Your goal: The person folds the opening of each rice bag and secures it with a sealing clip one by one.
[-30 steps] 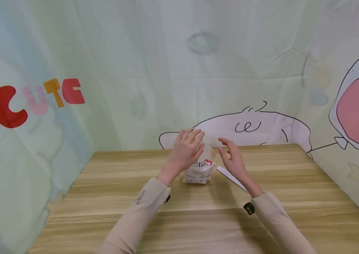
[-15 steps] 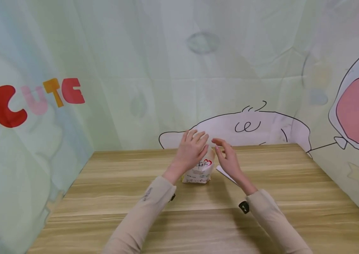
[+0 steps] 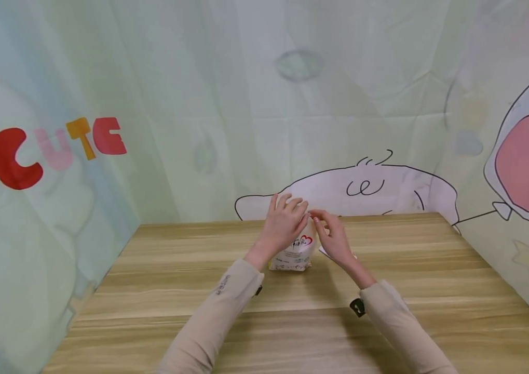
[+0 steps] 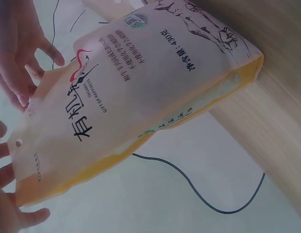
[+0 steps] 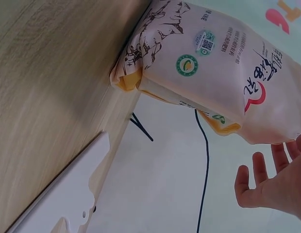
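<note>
A pale pouch (image 3: 292, 257) with yellow side gussets, dark print and a red heart stands upright on the wooden table. My left hand (image 3: 280, 226) is at its upper left, the back of the hand hiding part of the pouch. In the left wrist view, the fingers (image 4: 6, 174) of this hand grip the top edge near an orange corner and a small hole. My right hand (image 3: 334, 236) pinches the top right corner between thumb and index finger, its other fingers (image 5: 243, 182) loosely bent below. The two hands nearly meet over the pouch.
A long flat white object (image 5: 75, 189) with a small hole and a wavy edge lies on the table (image 3: 189, 291), right of the pouch and partly behind my right hand. Printed curtains (image 3: 175, 104) rise behind the table and along both sides.
My right hand has moved left to the pouch's top corner and now pinches it. My left hand has shifted slightly right along the top. The pouch stands in the same place.
</note>
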Available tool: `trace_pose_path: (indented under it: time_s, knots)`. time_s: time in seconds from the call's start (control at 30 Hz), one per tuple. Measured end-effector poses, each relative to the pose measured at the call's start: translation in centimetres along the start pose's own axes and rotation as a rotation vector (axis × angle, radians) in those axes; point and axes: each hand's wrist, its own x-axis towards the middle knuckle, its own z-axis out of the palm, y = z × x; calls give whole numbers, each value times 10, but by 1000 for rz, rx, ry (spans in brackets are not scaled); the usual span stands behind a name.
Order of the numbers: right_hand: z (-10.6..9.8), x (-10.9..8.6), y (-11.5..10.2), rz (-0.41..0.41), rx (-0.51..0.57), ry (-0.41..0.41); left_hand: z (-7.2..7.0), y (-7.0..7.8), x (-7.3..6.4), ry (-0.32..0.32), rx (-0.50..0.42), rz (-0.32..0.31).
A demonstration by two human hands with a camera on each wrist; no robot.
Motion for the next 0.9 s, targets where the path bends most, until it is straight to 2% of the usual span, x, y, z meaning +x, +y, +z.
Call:
trace_pose_path:
  time_s: [0.47, 0.73, 0.9]
  knots:
    - [4, 2, 1, -4, 26, 16, -1, 1, 4, -22, 12, -35]
    - [6, 1, 1, 65, 98, 17, 2, 3, 4, -43, 22, -43]
    - [7, 1, 0, 83, 102, 16, 3, 3, 3, -35, 30, -36]
